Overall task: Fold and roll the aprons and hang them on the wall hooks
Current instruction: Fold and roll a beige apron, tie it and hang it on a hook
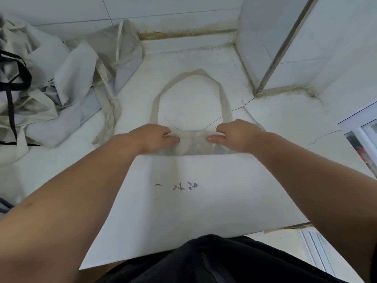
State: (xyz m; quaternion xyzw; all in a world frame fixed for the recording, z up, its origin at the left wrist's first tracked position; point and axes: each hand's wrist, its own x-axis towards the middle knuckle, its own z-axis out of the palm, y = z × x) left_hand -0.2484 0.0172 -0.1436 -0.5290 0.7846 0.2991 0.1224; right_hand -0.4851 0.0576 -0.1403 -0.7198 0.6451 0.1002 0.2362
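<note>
A white apron [183,203] lies flat on the white counter [285,123], its lower edge hanging toward my body. Faint dark writing marks its middle. Its beige neck loop [191,78] spreads out on the counter beyond my hands. My left hand [155,137] and my right hand [236,135] each grip one end of the apron's top edge, which is turned over into a narrow fold [193,144] between them. My thumbs press on that fold.
A crumpled heap of other pale aprons [61,78] with beige ties and black straps [14,82] fills the left of the counter. Tiled walls stand behind and at the right, with a metal-edged corner [281,50]. A glass-fronted cabinet [363,139] is at the far right.
</note>
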